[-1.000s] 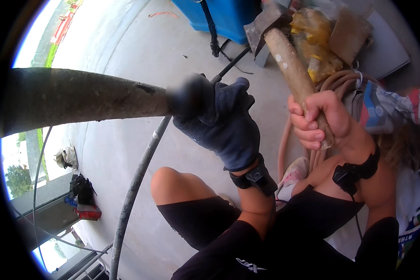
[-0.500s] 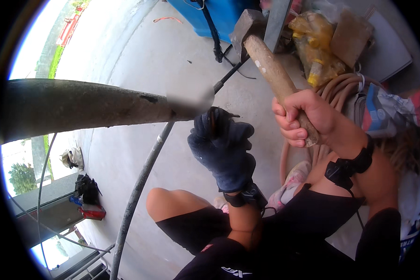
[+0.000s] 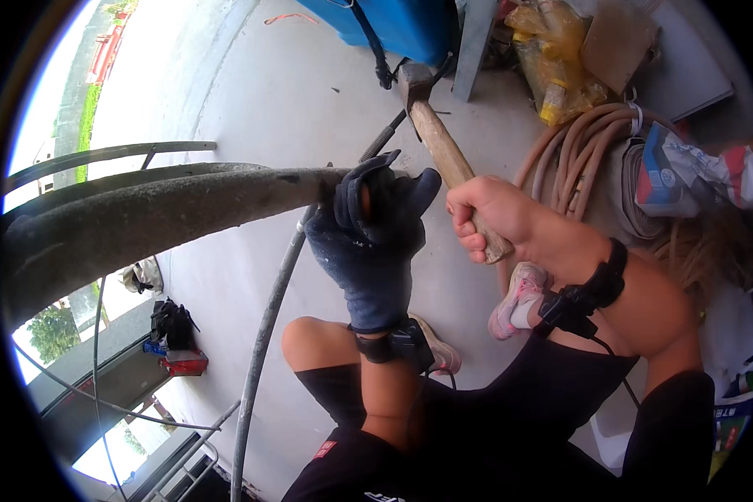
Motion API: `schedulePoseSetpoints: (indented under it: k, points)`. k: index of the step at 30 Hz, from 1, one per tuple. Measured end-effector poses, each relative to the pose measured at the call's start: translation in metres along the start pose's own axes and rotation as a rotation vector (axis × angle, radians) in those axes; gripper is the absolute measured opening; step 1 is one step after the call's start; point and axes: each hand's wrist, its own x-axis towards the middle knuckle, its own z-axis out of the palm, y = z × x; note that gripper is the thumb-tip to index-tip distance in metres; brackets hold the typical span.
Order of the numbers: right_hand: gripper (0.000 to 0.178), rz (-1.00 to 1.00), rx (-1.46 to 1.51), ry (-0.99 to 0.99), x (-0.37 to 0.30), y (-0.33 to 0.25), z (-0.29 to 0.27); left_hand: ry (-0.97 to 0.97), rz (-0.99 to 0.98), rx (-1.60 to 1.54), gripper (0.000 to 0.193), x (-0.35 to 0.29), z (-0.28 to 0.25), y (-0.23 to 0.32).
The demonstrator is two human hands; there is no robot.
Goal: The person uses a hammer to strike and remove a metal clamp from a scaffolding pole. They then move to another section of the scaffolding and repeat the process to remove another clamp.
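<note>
In my bare right hand (image 3: 498, 219) is the wooden handle of a hammer (image 3: 443, 144), gripped near its lower end. Its blocky metal head points up and away. My left hand (image 3: 364, 238) wears a dark blue-grey work glove and is closed at the right end of a thick grey metal pipe (image 3: 184, 209). What those gloved fingers grip, if anything, is hidden; a small brownish patch shows between them. The hammer head is apart from both the pipe and the glove.
A thin grey pole (image 3: 268, 335) slants behind the left hand. To the right lie a coiled brown hose (image 3: 577, 151), a yellow plastic bag (image 3: 548, 54) and crumpled packaging (image 3: 694, 171). A blue container (image 3: 393, 33) stands at the top. A black bag (image 3: 171, 325) sits at left.
The hammer and my right hand have moved left, and the hammer head is lower in view. My left hand has shifted left. The view has moved, showing more of the pipes at left.
</note>
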Motion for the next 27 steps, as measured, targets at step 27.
schedulePoseSetpoints:
  k: [27]
  points:
    - [0.015, 0.318, 0.195, 0.526, -0.161, 0.254, 0.008, -0.325, -0.753, -0.679, 0.043, 0.004, -0.166, 0.076]
